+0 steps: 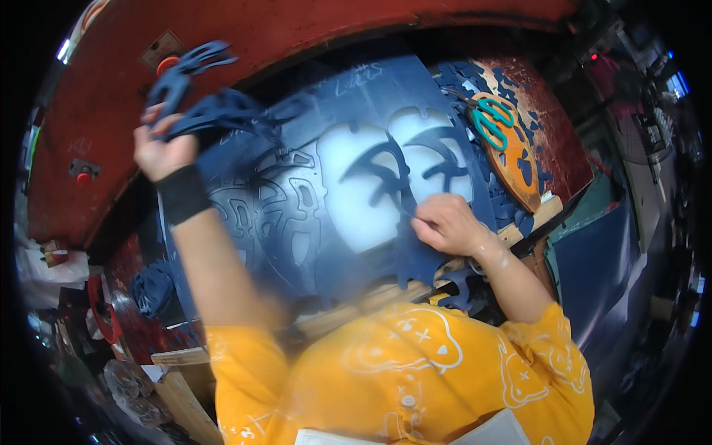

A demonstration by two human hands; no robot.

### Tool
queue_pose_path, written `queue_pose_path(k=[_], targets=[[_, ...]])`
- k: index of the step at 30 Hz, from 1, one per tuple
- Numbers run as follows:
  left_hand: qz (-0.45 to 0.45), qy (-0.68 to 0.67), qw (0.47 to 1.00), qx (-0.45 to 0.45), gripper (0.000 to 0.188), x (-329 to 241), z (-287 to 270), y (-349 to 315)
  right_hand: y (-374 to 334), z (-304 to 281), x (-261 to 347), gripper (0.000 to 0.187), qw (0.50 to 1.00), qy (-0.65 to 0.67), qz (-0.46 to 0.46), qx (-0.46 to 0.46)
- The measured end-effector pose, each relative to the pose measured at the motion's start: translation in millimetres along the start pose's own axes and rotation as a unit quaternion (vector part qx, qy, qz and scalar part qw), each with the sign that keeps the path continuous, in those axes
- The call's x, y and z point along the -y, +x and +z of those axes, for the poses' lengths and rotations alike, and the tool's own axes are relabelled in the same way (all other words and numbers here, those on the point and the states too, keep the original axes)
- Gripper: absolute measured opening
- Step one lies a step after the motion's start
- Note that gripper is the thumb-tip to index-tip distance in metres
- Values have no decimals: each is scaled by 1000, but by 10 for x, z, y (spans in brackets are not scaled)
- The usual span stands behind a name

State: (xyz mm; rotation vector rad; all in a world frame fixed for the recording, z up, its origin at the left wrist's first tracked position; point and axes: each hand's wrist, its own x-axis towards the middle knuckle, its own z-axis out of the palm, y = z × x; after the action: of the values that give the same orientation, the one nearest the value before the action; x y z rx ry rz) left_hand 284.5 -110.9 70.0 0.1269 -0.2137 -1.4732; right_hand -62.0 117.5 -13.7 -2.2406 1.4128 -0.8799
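My left hand (pixel 165 144) is raised at the far left, its fingers closed on dark blue cut-out pieces (pixel 222 111) that are smeared by motion. My right hand (pixel 449 226) is closed in a pinch at the edge of a dark blue sheet (pixel 426 256), by a narrow strip between two large openings. Pale board (pixel 356 215) shows through those openings, with curved blue webs (pixel 437 152) reaching across them. Left of the openings, cut outlines with looped shapes (pixel 297 204) lie in the sheet.
Teal-handled scissors (pixel 491 122) rest on an orange perforated plate (pixel 515 167) at the right, among blue scraps (pixel 460 78). A red machine body (pixel 297 33) with red buttons (pixel 167 65) arches over the far side. Bundled blue pieces (pixel 152 289) sit at the near left.
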Motion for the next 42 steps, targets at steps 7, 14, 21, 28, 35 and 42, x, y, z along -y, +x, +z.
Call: queue_pose_path(k=[7, 14, 21, 28, 35, 42], targets=[[256, 553, 759, 229, 24, -826, 444, -301, -216, 53, -189, 21, 998, -1, 60, -28], [-166, 767, 205, 585, 90, 91, -175, -1714, -124, 51, -81, 25, 994, 6, 104, -24], [-22, 748, 260, 611, 69, 25, -502, -1696, -53, 33, 128, 9, 984, 16, 101, -148], [-67, 581, 790, 186, 40, -18, -352, -1123, 185, 44, 696, 4, 984, 99, 74, -131], [-139, 425, 883, 141, 41, 139, -237, -997, 977, 708, 1157, 35, 990, 115, -2, -75], [-99, 411, 892, 160, 37, 3, -285, -627, 1172, 908, 995, 14, 983, 104, -103, -114]])
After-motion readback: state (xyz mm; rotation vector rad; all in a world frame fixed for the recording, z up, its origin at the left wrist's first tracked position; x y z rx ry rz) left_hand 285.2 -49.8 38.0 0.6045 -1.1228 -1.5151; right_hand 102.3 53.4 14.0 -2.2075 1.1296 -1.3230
